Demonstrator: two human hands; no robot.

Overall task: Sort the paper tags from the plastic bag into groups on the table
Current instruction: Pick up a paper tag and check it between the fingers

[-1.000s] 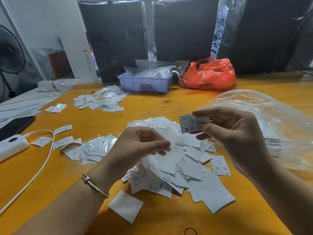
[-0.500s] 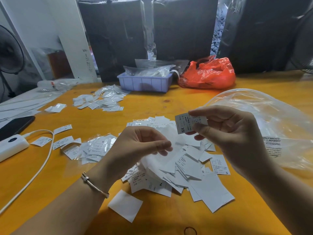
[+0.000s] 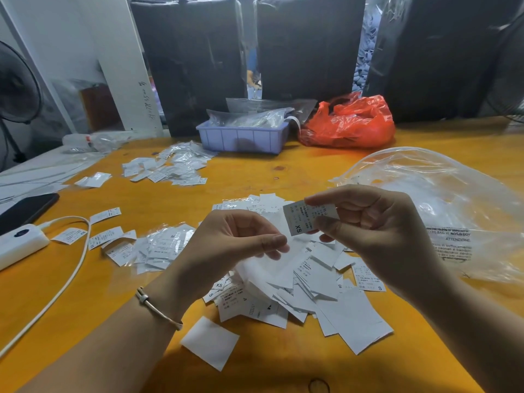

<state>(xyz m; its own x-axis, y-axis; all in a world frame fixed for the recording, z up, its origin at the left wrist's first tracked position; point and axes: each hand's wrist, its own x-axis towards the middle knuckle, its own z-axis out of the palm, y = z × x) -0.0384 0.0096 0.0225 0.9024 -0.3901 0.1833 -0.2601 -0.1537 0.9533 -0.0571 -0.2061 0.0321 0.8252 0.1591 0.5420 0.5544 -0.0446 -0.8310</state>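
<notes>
Mid-frame, right hand (image 3: 377,236) pinches an XS tag (image 3: 302,219); left hand (image 3: 235,245) pinches a blank one. Small groups (image 3: 170,168) sit upper left; big unsorted pile (image 3: 312,282) remains on surface (image 3: 255,177); plastic bag (image 3: 453,199) right.

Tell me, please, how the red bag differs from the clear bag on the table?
The red bag is opaque and bunched into a lump at the table's far edge beside the purple tray; the clear bag is see-through, spread wide on the right, and carries printed warning text. Both are thin, crinkled plastic.
</notes>
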